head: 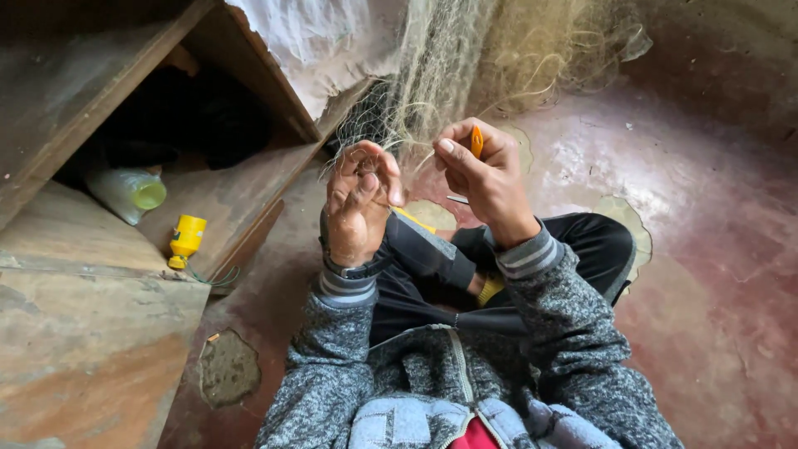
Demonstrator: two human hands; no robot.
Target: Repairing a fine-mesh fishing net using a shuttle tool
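Observation:
A fine pale fishing net [465, 58] hangs from above in front of me, its lower strands bunched at my hands. My left hand [359, 204] pinches a gathered piece of that net between thumb and fingers. My right hand [485, 179] is closed around a small orange netting needle [477, 141], held upright just right of the pinched mesh. Both hands are raised above my crossed legs in dark trousers, a few centimetres apart. I wear a grey speckled jacket with striped cuffs.
A slanted wooden board structure [125, 208] fills the left side, with a yellow spool-like thing [186, 239] and a pale green-capped container [129, 193] on it. White cloth [316, 41] hangs behind. The worn reddish floor [706, 274] spreads to the right.

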